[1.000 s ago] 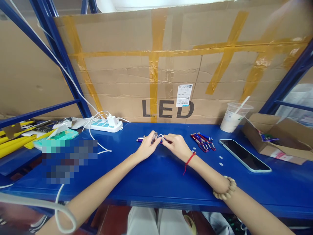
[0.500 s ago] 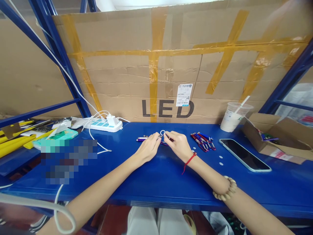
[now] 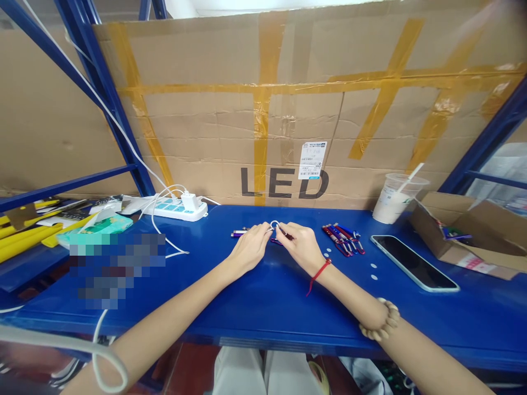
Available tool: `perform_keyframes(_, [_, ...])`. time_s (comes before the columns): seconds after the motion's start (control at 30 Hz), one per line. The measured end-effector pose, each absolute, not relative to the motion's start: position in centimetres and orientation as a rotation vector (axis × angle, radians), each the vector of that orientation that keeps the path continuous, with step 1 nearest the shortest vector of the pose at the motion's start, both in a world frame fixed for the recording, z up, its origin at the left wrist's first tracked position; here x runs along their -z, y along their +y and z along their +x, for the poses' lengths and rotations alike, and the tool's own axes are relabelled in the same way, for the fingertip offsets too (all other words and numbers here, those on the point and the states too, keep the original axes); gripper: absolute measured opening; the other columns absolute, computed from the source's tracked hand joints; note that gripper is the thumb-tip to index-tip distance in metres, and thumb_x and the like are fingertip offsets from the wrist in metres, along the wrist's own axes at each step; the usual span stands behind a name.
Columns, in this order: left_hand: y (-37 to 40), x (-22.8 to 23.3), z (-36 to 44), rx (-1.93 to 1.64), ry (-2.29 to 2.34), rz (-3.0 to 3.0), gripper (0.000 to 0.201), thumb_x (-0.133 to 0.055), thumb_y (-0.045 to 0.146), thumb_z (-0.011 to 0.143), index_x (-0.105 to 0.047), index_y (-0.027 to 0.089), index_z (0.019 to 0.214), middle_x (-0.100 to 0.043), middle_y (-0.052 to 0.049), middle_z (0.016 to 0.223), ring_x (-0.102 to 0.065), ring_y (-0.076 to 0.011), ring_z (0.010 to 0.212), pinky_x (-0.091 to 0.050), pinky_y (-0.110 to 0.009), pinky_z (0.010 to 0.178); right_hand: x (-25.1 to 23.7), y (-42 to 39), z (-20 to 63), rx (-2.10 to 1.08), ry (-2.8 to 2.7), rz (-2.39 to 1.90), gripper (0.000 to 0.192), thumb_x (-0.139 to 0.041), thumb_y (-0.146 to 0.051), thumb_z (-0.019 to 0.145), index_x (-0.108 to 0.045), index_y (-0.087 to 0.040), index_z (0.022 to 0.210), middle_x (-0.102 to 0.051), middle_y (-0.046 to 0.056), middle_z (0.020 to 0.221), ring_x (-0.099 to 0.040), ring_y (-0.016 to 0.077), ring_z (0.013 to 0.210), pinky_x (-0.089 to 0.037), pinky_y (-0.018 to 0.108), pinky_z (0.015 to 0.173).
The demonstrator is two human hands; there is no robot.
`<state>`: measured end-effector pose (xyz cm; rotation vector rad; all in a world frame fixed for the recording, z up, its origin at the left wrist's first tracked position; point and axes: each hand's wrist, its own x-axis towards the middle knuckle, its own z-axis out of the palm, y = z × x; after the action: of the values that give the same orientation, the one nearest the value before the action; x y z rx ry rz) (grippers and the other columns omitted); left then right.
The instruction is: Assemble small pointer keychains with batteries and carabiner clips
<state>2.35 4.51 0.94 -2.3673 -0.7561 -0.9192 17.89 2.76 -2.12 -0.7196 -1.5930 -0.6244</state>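
Over the middle of the blue table, my left hand (image 3: 252,248) and my right hand (image 3: 303,246) meet with fingertips pinched together. Between them a silver key ring (image 3: 274,223) shows as an open-looking curve, gripped from both sides. Something small and dark red sits partly hidden by my right fingers; its kind is not clear. A slim purple metal tube (image 3: 237,234) lies just behind my left hand. To the right of my right hand rests a bunch of red and blue metal tubes with carabiner clips (image 3: 342,240).
Right of the bunch are a phone (image 3: 414,263), a plastic cup with a straw (image 3: 397,200) and an open cardboard box (image 3: 489,241). Several small pale discs (image 3: 374,271) dot the table. A white power strip (image 3: 177,208) with cables stands at the back left, before a large cardboard sheet (image 3: 197,137).
Both hands keep their pinch on the key ring, with barely any shift of the fingers. The whole view has moved slightly.
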Motion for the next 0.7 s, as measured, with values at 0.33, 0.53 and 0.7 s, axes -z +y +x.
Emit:
perform_keyframes(0.33, [4.1, -1.3, 2.2, 0.99, -0.868, -2.4, 0.024, -0.019, 0.032, 0.092, -0.041, 0.022, 0.088, -0.055, -0.002, 0.081, -0.053, -0.0173, 0.077, -0.039, -0.028, 0.069, 2.0, 2.8, 18.1, 0.562, -1.675, -0.731, 0.027, -0.042, -0.028, 0.089, -0.062, -0.014, 0.077, -0.049, 0.0, 0.059, -0.043, 0.0098, 0.052, -0.032, 0.022, 0.052])
perform_keyframes(0.53, [4.8, -1.4, 2.0, 1.002, -0.917, -2.443, 0.024, -0.021, 0.034, 0.092, -0.042, 0.022, 0.092, -0.056, -0.003, 0.087, -0.054, -0.0183, 0.085, -0.041, -0.03, 0.077, 1.7, 3.0, 18.3, 0.353, -1.766, -0.713, 0.028, -0.042, -0.033, 0.089, -0.063, -0.016, 0.084, -0.054, 0.001, 0.065, -0.05, 0.0112, 0.057, -0.041, 0.023, 0.058])
perform_keyframes(0.7, [5.2, -1.3, 1.9, 0.938, -0.854, -2.473, 0.02, -0.029, 0.03, 0.091, -0.045, 0.021, 0.098, -0.056, -0.006, 0.094, -0.052, -0.0198, 0.091, -0.041, -0.035, 0.082, 1.8, 2.9, 18.2, 0.038, -1.682, -0.697, 0.037, -0.055, -0.039, 0.078, -0.055, -0.017, 0.109, -0.056, -0.003, 0.063, -0.054, 0.012, 0.058, -0.046, 0.024, 0.061])
